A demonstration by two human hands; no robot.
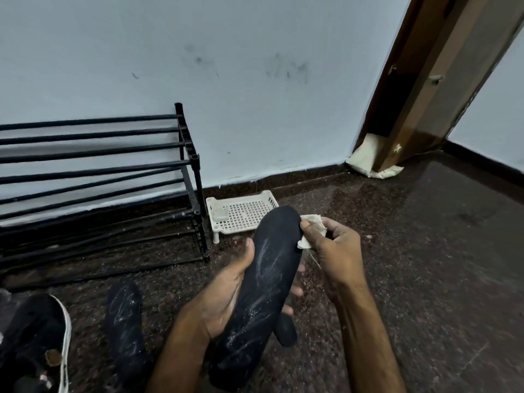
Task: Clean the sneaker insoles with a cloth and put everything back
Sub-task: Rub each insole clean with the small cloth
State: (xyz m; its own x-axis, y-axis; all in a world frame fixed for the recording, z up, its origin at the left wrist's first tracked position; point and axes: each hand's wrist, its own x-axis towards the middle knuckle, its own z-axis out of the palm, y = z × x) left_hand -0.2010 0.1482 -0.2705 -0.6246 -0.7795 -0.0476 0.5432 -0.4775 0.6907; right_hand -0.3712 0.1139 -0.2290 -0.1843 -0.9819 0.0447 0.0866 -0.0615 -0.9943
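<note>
Cradling the insole point(263, 282) over the floor point(411, 265) in our left hand point(226, 293), fingers curled round it, we pinch the cloth point(310, 232) at its toe with our right hand point(331, 248). Too hard a rub could fold the insole and flick it loose.

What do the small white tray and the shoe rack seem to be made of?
The white tray looks like moulded plastic, matte: grid of holes and short legs. The shoe rack seems black-coated metal tubing with plastic joints, but that is uncertain.
</note>
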